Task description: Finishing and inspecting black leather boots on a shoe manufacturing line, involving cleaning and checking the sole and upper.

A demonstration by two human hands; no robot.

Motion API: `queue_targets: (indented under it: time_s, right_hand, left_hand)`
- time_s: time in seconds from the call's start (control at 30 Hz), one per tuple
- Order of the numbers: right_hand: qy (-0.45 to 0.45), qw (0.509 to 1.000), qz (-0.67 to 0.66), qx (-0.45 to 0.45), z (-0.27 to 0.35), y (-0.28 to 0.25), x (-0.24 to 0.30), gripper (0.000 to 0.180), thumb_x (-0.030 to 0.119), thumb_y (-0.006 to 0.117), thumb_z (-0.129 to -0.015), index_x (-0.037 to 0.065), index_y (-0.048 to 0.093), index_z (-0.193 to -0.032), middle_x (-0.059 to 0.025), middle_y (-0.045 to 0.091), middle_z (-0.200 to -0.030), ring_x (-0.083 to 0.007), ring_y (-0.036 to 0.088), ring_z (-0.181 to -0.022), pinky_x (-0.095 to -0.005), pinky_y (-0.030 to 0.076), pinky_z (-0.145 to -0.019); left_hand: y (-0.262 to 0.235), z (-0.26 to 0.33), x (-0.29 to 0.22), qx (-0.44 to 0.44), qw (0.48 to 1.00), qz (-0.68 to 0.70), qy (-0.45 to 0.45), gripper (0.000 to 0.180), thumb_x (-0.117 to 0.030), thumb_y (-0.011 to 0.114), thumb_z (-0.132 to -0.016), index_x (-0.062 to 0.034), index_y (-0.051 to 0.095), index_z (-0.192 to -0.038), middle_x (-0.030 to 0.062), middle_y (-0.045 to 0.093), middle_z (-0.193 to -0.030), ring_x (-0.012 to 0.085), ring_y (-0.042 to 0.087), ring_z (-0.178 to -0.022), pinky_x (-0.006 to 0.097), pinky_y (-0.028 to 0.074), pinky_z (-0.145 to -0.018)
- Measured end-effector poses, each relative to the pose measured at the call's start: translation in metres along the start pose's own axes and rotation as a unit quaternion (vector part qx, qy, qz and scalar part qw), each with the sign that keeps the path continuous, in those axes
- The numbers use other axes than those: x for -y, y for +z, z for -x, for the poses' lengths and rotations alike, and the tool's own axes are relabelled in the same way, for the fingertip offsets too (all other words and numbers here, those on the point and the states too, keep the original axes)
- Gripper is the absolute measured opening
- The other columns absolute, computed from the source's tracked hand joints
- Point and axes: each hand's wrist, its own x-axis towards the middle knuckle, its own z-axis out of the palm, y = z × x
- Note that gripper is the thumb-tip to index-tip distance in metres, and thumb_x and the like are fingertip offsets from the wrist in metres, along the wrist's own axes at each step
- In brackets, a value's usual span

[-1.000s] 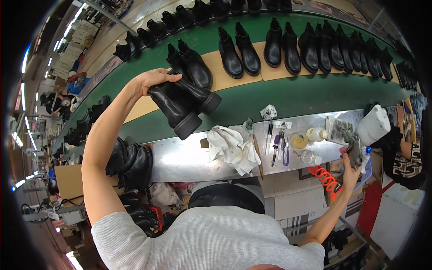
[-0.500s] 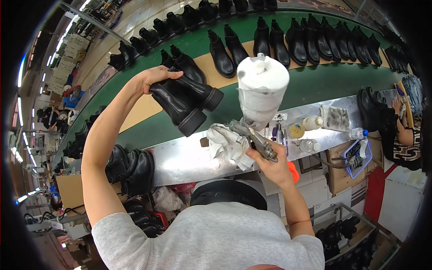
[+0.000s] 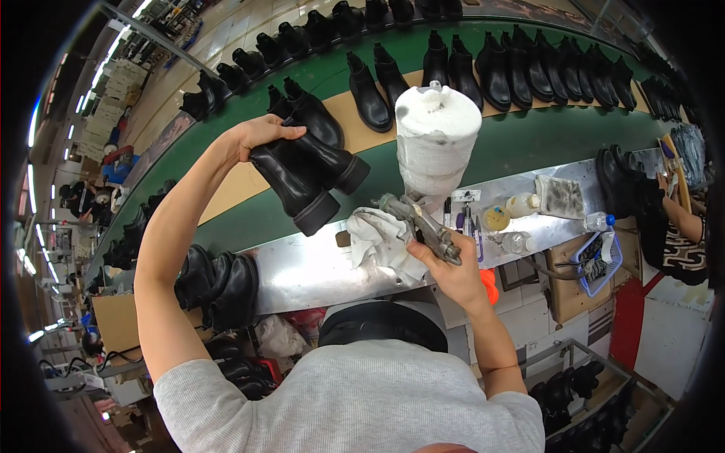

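Observation:
My left hand (image 3: 264, 134) is closed round the tops of a pair of black ankle boots (image 3: 298, 185), held up over the bench with toes and soles tilted toward the lower right. In my right hand (image 3: 456, 273) is a metal spray gun (image 3: 427, 228), its nozzle end pointing toward the boots. A large cup (image 3: 438, 147) wrapped in stained white material sits on top of the gun. Beneath the gun a crumpled white cloth (image 3: 384, 248) lies on the metal bench. My fingers round the gun's handle are partly hidden.
Rows of black boots (image 3: 495, 72) stand on the green conveyor (image 3: 498, 140) beyond the metal bench (image 3: 294, 275). Bottles (image 3: 521, 204), a stained pad (image 3: 560, 198) and a blue basket (image 3: 601, 264) are at the right. Another person's arm (image 3: 683, 223) shows at the far right.
The boots in my left hand have dropped slightly and tilted a little. The spray gun and its cup have shifted slightly left. Both hands keep their hold.

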Motion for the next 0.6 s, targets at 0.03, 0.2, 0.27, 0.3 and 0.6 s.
queue_targets:
  time_s: [0.03, 0.2, 0.27, 0.3, 0.6]
  right_hand:
    - [0.015, 1.000, 0.008, -0.015, -0.001, 0.000, -0.001, 0.041, 0.014, 0.071, -0.079, -0.005, 0.059, -0.113, -0.0086, 0.061, -0.072, -0.0095, 0.053, -0.066, -0.0250, 0.045, -0.062]
    - [0.055, 0.987, -0.066, -0.137, 0.012, -0.032, -0.018, 0.024, 0.015, 0.072, -0.077, -0.003, 0.066, -0.092, -0.0024, 0.065, -0.076, -0.0081, 0.054, -0.067, -0.0233, 0.045, -0.064]
    - [0.051, 0.977, -0.019, -0.208, 0.023, -0.071, -0.028, 0.024, 0.016, 0.073, -0.077, -0.002, 0.067, -0.093, -0.0027, 0.067, -0.080, -0.0085, 0.056, -0.070, -0.0240, 0.046, -0.068]
    - [0.095, 0.958, 0.025, -0.270, 0.025, -0.089, -0.018, 0.025, 0.015, 0.074, -0.076, -0.002, 0.066, -0.092, -0.0031, 0.067, -0.083, -0.0092, 0.058, -0.073, -0.0241, 0.047, -0.070]
    - [0.185, 0.895, 0.195, -0.355, -0.009, -0.322, -0.198, 0.029, 0.028, 0.076, -0.072, 0.001, 0.065, -0.075, -0.0008, 0.059, -0.062, -0.0100, 0.053, -0.057, -0.0274, 0.041, -0.054]
  left_hand:
    - [0.002, 0.001, 0.000, -0.023, 1.000, -0.012, 0.013, 0.038, -0.035, 0.074, -0.077, -0.0016, 0.055, -0.078, 0.0035, 0.058, -0.068, 0.0111, 0.059, -0.054, 0.026, 0.051, -0.047]
    - [-0.007, 0.007, 0.000, -0.028, 0.996, -0.086, -0.002, 0.039, -0.033, 0.072, -0.079, 0.0018, 0.060, -0.091, 0.0038, 0.062, -0.081, 0.0096, 0.060, -0.064, 0.025, 0.050, -0.056]
    - [-0.023, 0.014, 0.021, -0.042, 0.995, -0.080, 0.039, 0.034, -0.030, 0.071, -0.080, 0.0004, 0.061, -0.093, 0.0005, 0.061, -0.081, 0.0079, 0.058, -0.068, 0.025, 0.048, -0.061]
    - [-0.021, 0.023, 0.025, -0.058, 0.993, -0.074, 0.066, 0.034, -0.029, 0.071, -0.080, 0.0004, 0.061, -0.094, -0.0004, 0.060, -0.081, 0.0073, 0.057, -0.070, 0.024, 0.047, -0.063]
    - [-0.102, 0.034, 0.082, -0.115, 0.947, -0.282, 0.099, 0.038, -0.022, 0.067, -0.085, -0.0033, 0.042, -0.063, -0.0068, 0.031, -0.060, 0.0039, 0.030, -0.055, 0.030, 0.025, -0.047]
